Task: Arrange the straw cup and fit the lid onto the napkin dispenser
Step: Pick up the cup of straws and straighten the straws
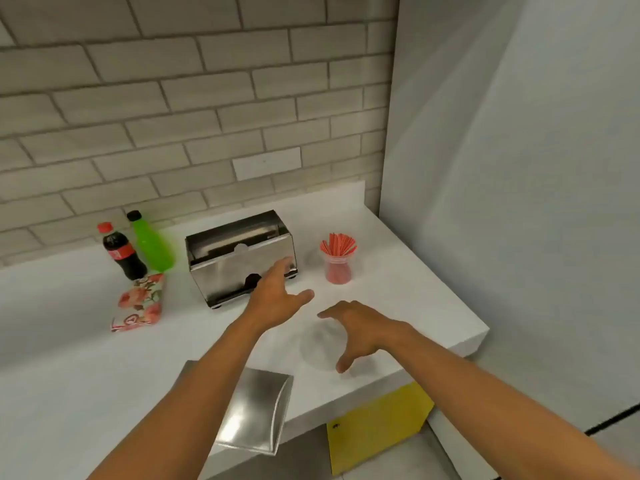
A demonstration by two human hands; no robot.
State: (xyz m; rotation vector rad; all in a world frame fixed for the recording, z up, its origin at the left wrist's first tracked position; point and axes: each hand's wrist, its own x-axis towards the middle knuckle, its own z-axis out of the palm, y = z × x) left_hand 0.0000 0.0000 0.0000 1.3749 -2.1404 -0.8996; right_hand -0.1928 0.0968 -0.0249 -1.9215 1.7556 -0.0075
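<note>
The steel napkin dispenser (pixel 239 258) stands open-topped at the back of the white counter (pixel 398 271). Its metal lid (pixel 254 414) lies flat near the counter's front edge, partly under my left forearm. A clear cup of red straws (pixel 337 259) stands upright to the right of the dispenser. My left hand (pixel 277 299) is open, fingers stretched toward the dispenser's front right corner. My right hand (pixel 353 329) is open, fingers spread and curled just above a faint round clear disc (pixel 320 346) lying on the counter. Neither hand holds anything.
A cola bottle (pixel 121 252) and a green bottle (pixel 150 242) stand left of the dispenser, with a floral napkin pack (pixel 138 303) lying in front of them. A brick wall runs behind; a plain wall closes the right side. A yellow cabinet front (pixel 377 427) sits below the counter.
</note>
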